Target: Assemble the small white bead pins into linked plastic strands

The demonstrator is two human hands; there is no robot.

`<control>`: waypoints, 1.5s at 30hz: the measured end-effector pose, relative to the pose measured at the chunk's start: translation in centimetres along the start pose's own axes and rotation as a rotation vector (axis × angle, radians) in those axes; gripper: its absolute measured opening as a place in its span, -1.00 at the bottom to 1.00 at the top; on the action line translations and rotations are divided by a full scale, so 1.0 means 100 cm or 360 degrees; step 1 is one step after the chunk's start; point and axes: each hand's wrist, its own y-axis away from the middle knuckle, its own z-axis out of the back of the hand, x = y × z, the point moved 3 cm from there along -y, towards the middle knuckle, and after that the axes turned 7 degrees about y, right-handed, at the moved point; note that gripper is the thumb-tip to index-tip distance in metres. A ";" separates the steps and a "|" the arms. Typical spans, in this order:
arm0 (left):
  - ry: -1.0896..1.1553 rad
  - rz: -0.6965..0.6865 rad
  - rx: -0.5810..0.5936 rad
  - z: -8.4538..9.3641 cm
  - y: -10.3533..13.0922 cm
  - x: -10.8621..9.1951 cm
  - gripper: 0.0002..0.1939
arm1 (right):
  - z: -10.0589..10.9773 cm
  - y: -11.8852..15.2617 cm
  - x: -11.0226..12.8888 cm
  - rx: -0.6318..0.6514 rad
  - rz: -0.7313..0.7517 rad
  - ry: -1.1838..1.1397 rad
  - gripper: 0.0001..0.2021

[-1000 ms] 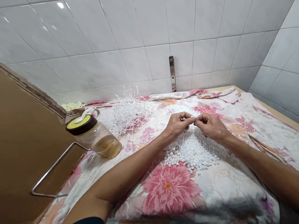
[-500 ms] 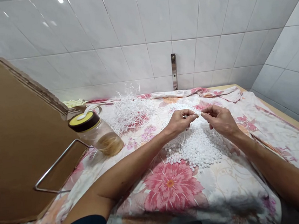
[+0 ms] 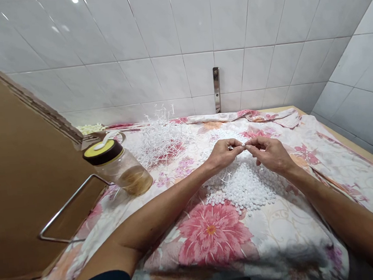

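Observation:
My left hand (image 3: pixel 225 151) is closed in a pinch, thumb against fingertips, over the far part of a pile of small white beads (image 3: pixel 247 187). Facing it, my right hand (image 3: pixel 268 152) pinches too, and the fingertips of both hands meet. A tiny white piece (image 3: pixel 243 144) shows between them; its exact shape is too small to make out. Under my left hand, thin white branched plastic strands (image 3: pixel 226 177) lie over the beads. A tangled heap of similar white strands (image 3: pixel 163 140) sits farther left on the cloth.
A flowered cloth (image 3: pixel 211 230) covers the table. To the left stands a clear jar (image 3: pixel 133 176) with a yellow and black lid and brownish liquid inside. Beyond it are a large cardboard sheet (image 3: pixel 18 174) and a bent metal bar (image 3: pixel 64 211). A tiled wall (image 3: pixel 163 36) closes off the back.
My right hand has moved slightly left, and its fingertips now touch those of my left hand. The strands below my left hand show more plainly. The view has shifted a little.

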 end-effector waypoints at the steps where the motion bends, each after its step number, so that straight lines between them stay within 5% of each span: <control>1: -0.0015 -0.0013 0.0000 0.000 0.000 0.001 -0.72 | 0.000 0.000 -0.001 -0.0021 0.0008 0.0037 -0.73; 9: -0.0268 -0.0087 -0.0019 0.003 -0.002 0.008 -0.75 | -0.007 -0.002 -0.001 -0.0112 0.0273 0.0336 -0.91; 24: -0.0414 0.0002 0.0092 0.003 -0.002 0.008 -0.74 | -0.014 0.000 -0.007 -0.0143 0.0467 0.0588 -0.94; 29: -0.0353 -0.0008 0.0114 0.003 -0.002 0.007 -0.77 | -0.014 -0.003 -0.009 -0.0200 0.0419 0.0797 -0.93; 35: -0.0370 -0.0126 0.0089 -0.002 0.007 0.001 -0.79 | 0.019 -0.015 -0.028 -0.0561 0.0058 0.0778 -0.94; 45: -0.0402 0.0006 -0.0046 0.005 -0.001 0.027 -0.82 | 0.009 -0.010 -0.026 -0.0409 0.0162 0.0670 -0.91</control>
